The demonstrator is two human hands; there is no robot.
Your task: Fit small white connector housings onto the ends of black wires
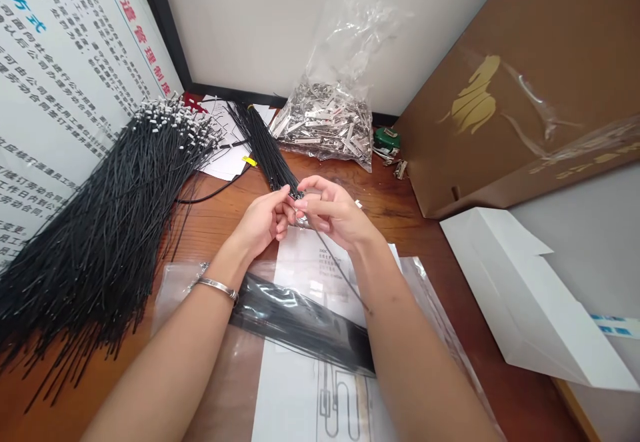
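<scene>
My left hand (265, 219) and my right hand (333, 212) meet over the middle of the wooden table (395, 209), fingers pinched together. Between the fingertips is a small metal clip (302, 204) on a thin black strip (345, 275) that trails down toward my right forearm. A silver bangle (217, 287) circles my left wrist. Just beyond my fingers lies a small bundle of black strips (265, 145). Under my forearms a clear bag with black strips (305, 325) rests on a printed paper sheet (300, 389).
A big pile of black strips with metal-tipped ends (100, 229) fans across the left. A clear bag of metal clips (327, 119) stands at the back. A brown cardboard box (520, 89) and a white folded carton (530, 302) occupy the right. A printed poster (60, 62) leans left.
</scene>
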